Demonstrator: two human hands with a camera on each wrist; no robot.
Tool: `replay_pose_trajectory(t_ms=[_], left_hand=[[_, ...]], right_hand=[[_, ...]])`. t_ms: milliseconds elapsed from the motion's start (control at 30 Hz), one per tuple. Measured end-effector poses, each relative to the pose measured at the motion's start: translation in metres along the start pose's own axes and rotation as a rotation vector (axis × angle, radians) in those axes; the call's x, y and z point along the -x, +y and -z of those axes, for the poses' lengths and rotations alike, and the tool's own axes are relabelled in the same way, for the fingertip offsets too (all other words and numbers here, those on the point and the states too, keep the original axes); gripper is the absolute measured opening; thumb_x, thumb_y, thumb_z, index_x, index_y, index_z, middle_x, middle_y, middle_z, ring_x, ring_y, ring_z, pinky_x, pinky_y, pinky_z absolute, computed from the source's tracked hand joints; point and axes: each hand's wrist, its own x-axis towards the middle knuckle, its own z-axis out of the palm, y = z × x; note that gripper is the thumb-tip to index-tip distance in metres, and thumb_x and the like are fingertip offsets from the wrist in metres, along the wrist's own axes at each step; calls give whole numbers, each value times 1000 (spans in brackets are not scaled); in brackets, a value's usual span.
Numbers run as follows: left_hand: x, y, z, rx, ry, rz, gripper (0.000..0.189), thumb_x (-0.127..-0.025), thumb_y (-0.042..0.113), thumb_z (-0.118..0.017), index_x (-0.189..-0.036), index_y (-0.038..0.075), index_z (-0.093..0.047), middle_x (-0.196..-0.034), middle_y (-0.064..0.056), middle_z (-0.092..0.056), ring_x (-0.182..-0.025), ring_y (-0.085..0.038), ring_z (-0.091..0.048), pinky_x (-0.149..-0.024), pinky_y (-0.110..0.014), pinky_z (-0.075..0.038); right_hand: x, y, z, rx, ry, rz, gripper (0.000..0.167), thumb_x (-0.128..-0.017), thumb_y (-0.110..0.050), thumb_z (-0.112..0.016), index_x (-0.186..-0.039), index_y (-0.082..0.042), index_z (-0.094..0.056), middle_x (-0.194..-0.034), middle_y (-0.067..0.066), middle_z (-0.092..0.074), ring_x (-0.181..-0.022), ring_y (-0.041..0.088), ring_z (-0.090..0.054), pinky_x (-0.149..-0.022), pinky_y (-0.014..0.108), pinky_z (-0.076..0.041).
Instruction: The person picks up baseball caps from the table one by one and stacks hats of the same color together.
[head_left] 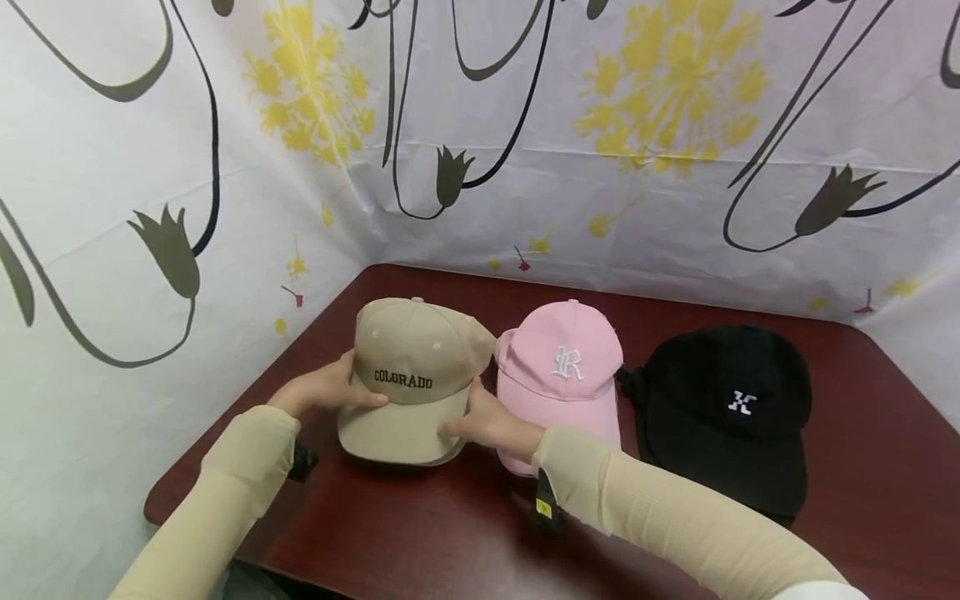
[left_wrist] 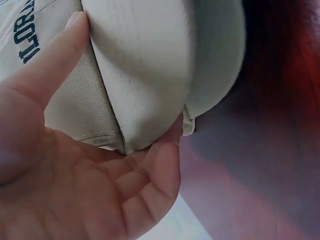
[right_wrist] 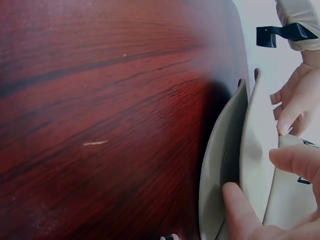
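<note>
A beige baseball cap [head_left: 408, 350] lettered COLORADO sits on the left part of the table, its brim facing me. Below its brim shows a second, greenish-beige brim [left_wrist: 220, 50], with a gap between the two. My left hand [head_left: 322, 387] grips the upper cap at its left side, thumb along the seam where crown meets brim and fingers curled under the brim's edge. On the opposite side my right hand [head_left: 491, 421] pinches the same brim, thumb on top and a finger [right_wrist: 237, 205] in the gap between the brims.
Close beside my right hand stands a pink cap [head_left: 562, 358] with a white letter. Farther right lies a black cap [head_left: 727, 400] with a white emblem. Behind the dark red table [head_left: 390, 533] hangs a flower-patterned cloth [head_left: 525, 100], which also covers the left side.
</note>
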Motion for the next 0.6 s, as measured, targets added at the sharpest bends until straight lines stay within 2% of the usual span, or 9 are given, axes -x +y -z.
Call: replay_pose_trajectory(t_ms=[133, 200, 433, 600], left_hand=[[-1, -5, -2, -1, -19, 10, 101, -79, 25, -72, -138, -15, -1, -137, -34, -20, -129, -44, -20, -101, -55, -21], [-2, -6, -3, -27, -28, 24, 101, -79, 26, -72, -137, -17, -2, -138, -36, -19, -129, -45, -20, -101, -55, -22], [-8, -10, -5, -139, -20, 111, 103, -79, 37, -70, -136, -20, -6, -139, -39, -15, -129, -51, -11, -101, -58, -18], [-8, -14, -9, -128, -11, 110, 103, -78, 37, -70, -137, -18, -6, -139, -38, -16, -129, -49, -12, -100, -58, -20]], right_hand=[[-1, 2, -1, -89, -51, -72, 78, -73, -3, -69, -134, 6, -21, -105, 19, -51, -81, 23, -57, -68, 35, -51], [-1, 3, -1, -93, -74, -101, 77, -74, -5, -68, -134, 6, -20, -101, 17, -51, -77, 21, -57, -64, 35, -52], [-4, 7, 3, 55, -101, -44, 73, -73, -9, -65, -130, 9, -22, -74, 6, -53, -60, 15, -49, -55, 25, -42], [-4, 6, 0, 108, -121, -110, 80, -73, -10, -64, -132, 13, -15, -62, 3, -51, -53, 13, -46, -50, 24, -40]])
